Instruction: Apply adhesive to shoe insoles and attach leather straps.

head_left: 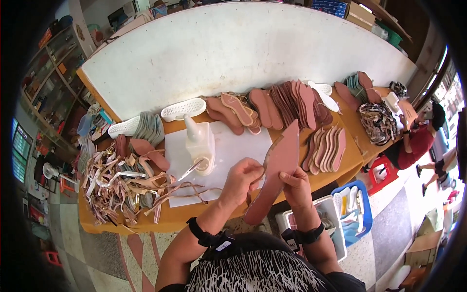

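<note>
A reddish-brown shoe insole (279,163) is held up at a slant over the front edge of the table, its pointed end away from me. My right hand (296,187) grips its right side, thumb lying on the flat face. At the insole's left edge, the fingers of my left hand (244,179) are pinched together; a small dark strip shows just below them. Left of my hands, a white glue bottle or pot (198,146) stands on a white sheet (233,141). A light, slim tool (189,170) leans across its spout.
Scrap strips (119,182) heap up at the table's left. Rows of insoles (292,102) and white sole forms (182,109) line a white board (243,48). To my right stand a white crate (335,219) and a blue basket (368,221); a seated person (418,141) is beyond.
</note>
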A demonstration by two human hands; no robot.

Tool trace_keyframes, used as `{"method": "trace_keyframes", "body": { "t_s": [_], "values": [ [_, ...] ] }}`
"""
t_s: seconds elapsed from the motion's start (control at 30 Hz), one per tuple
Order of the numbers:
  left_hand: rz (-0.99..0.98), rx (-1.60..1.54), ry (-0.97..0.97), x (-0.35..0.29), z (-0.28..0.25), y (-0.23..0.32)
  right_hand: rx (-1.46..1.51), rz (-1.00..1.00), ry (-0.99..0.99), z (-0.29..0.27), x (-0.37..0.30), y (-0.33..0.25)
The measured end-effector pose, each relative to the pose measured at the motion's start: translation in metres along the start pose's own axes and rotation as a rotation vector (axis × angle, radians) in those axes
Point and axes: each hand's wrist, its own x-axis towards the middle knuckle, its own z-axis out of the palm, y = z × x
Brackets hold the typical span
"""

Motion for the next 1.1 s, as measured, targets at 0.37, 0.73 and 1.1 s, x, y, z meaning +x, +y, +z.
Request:
{"method": "trace_keyframes", "body": {
  "t_s": [0.37,0.73,1.1],
  "values": [
    [0.06,0.455,0.25,-0.007,0.013,0.001,0.05,-0.031,0.013,0.006,-0.001,0.006],
    [0.114,0.735,0.209,-0.008,0.021,0.003,-0.009,-0.11,0.035,0.005,-0.009,0.005],
    [0.17,0.693,0.13,0.004,0.023,0.001,-0.017,-0.051,0.032,0.006,-0.014,-0.003]
  ]
}}
